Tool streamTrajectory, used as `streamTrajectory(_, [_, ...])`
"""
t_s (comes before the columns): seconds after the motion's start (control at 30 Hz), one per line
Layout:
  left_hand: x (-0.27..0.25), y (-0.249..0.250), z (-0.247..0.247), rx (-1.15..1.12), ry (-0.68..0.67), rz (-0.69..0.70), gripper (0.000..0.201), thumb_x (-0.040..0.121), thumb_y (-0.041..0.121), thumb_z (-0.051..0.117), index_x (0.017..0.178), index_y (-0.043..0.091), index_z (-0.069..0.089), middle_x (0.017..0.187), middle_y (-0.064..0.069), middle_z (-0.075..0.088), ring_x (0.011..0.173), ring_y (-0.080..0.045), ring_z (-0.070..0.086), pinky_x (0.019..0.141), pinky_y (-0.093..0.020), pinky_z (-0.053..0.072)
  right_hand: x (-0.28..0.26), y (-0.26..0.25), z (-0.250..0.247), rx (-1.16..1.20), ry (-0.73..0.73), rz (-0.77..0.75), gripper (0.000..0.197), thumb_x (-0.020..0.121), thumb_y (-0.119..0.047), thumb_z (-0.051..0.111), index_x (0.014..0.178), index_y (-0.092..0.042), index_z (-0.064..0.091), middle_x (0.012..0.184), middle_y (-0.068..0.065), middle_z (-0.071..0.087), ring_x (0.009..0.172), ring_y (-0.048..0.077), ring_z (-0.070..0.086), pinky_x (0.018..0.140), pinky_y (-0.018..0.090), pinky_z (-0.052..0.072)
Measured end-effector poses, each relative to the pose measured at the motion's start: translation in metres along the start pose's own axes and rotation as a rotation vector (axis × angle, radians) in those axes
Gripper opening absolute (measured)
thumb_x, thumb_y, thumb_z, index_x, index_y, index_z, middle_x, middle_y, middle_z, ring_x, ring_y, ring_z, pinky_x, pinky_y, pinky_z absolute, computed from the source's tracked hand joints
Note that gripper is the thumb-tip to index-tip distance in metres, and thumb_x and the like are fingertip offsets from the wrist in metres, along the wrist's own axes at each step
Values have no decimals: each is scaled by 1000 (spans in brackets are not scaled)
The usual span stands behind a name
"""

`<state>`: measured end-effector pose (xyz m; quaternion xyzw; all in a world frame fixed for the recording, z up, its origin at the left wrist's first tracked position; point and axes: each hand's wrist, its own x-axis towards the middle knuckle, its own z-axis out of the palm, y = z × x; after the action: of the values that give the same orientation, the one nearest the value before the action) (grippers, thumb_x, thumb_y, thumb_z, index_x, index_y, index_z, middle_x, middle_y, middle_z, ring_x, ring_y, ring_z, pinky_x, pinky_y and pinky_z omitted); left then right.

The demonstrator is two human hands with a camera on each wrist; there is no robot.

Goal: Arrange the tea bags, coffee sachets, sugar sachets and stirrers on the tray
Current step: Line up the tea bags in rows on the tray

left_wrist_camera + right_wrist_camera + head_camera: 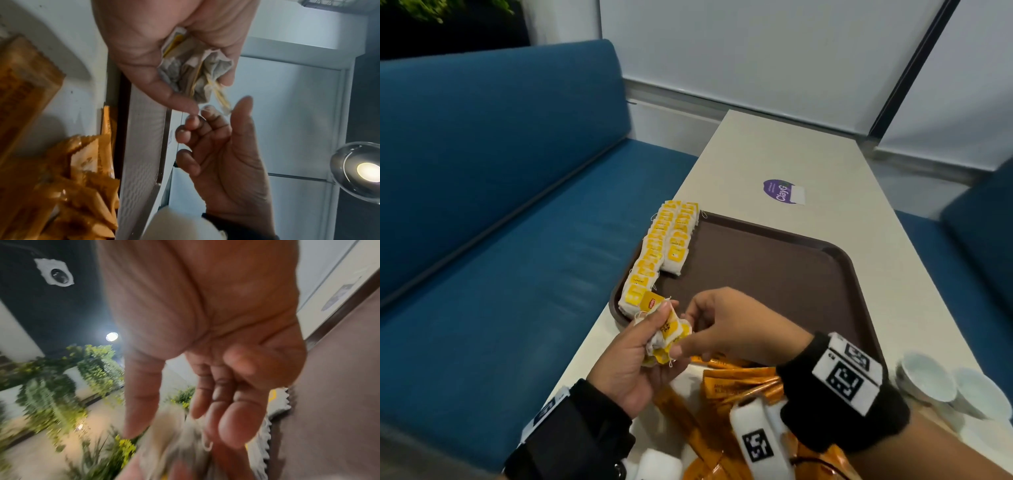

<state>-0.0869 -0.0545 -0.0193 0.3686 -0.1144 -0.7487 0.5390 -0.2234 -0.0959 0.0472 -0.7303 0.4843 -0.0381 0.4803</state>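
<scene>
Two overlapping rows of papery, yellow-tagged tea bags [658, 251] line the left rim of the textured brown tray [784, 274]. Left hand [633, 359] curls round a crumpled bunch of tea bags [666, 337] above the tray's near-left corner; right hand [736, 325], fingers loosely bent and holding nothing, reaches to it over glossy orange coffee sachets [739, 380].

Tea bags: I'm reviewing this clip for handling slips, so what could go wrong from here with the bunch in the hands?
1. The left hand grips a crumpled bunch of tea bags with loose strings; as the right hand reaches in to pick one, strings may tangle and drag out extras.
2. The hands work right beside the near end of the rows of tea bags on the tray, so a nudge could knock them askew.
</scene>
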Motion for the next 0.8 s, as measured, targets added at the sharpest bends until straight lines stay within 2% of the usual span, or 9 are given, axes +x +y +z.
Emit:
streamTrajectory(0.07, [0, -3, -1, -34, -6, 11, 34, 70, 27, 62, 102, 15, 63, 82, -9, 65, 55, -16, 65, 45, -28, 54, -2, 3, 5, -28, 49, 2, 18, 78, -20, 76, 87, -12, 63, 83, 12, 72, 64, 12, 62, 63, 26, 50])
streamTrajectory(0.13, [-1, -3, -2, -63, -9, 14, 33, 70, 25, 61, 101, 15, 64, 88, -10, 67, 60, -19, 67, 48, -31, 56, -6, 5, 3, 44, 97, -15, 10, 80, -13, 72, 82, -13, 63, 79, 9, 70, 61, 10, 61, 59, 21, 50])
streamTrajectory(0.23, [-2, -3, -2, -105, -7, 20, 28, 69, 24, 61, 96, 16, 66, 80, -8, 71, 57, -18, 67, 49, -30, 57, -11, 5, -6, 239, 195, -67, 7, 83, -8, 69, 83, -8, 62, 71, 5, 64, 51, 3, 56, 47, 13, 44])
streamTrajectory(0.37, [0, 1, -4, -125, 22, 32, 26, 68, 23, 61, 94, 17, 67, 70, -5, 67, 54, -15, 66, 43, -25, 54, 0, 3, -18, 447, 355, -87, 7, 87, -12, 64, 81, -14, 60, 70, 4, 62, 52, 5, 55, 39, 17, 37])
streamTrajectory(0.43, [1, 3, -7, -117, 37, 38, 25, 69, 21, 61, 92, 16, 66, 70, -4, 66, 53, -15, 65, 41, -23, 52, 16, 2, -25, 481, 419, -97, 10, 91, -13, 59, 82, -15, 56, 68, 6, 60, 53, 9, 54, 36, 17, 34])
streamTrajectory(0.5, [4, 6, -10, -96, 51, 42, 24, 68, 21, 61, 91, 16, 66, 74, -3, 67, 53, -15, 64, 38, -22, 50, 37, 1, -31, 412, 452, -74, 12, 95, -15, 54, 83, -17, 52, 64, 4, 58, 51, 9, 53, 35, 17, 32])
streamTrajectory(0.6, [8, 7, -15, -70, 71, 33, 27, 68, 21, 62, 94, 16, 66, 75, -3, 68, 53, -14, 64, 36, -21, 49, 73, 4, -38, 254, 408, 24, 10, 96, -16, 51, 87, -16, 48, 64, 3, 56, 48, 7, 55, 37, 18, 30])
streamTrajectory(0.7, [12, 9, -18, -72, 59, 11, 29, 68, 22, 63, 96, 16, 67, 77, -4, 67, 54, -15, 64, 37, -22, 49, 104, 9, -40, 201, 322, 130, 14, 96, -10, 51, 84, -15, 45, 67, 6, 54, 40, 6, 56, 32, 14, 29])
streamTrajectory(0.8, [16, 11, -23, -65, 55, 2, 31, 68, 22, 63, 98, 16, 66, 79, -4, 67, 56, -15, 64, 37, -22, 49, 128, 14, -39, 159, 263, 203, 16, 94, -6, 53, 80, -12, 47, 67, 6, 54, 49, 14, 58, 33, 17, 37])
